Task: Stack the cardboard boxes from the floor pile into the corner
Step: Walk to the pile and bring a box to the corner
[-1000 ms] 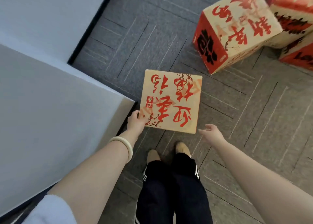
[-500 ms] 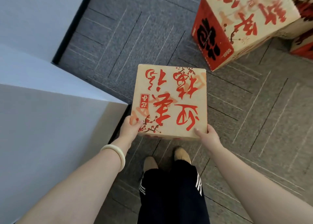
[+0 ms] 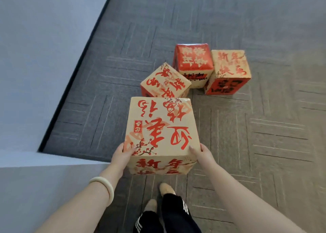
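Looking down, I see a tan cardboard box (image 3: 161,130) printed with red calligraphy, held above the grey carpet (image 3: 264,144); the left hand (image 3: 123,156) grips its near left corner, thumb on top; the right hand (image 3: 202,154) grips the near right corner likewise; three similar boxes (image 3: 193,59) sit clustered on the floor just beyond; a pale wall (image 3: 35,56) runs along the left.

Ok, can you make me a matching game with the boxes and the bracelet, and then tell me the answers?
1 held box
2 red-topped box
3 bracelet
4 red-fronted box

A on the left wrist
B between left hand and right hand
C floor pile, right end
D floor pile, middle

Pairs: 1-B, 2-D, 3-A, 4-C
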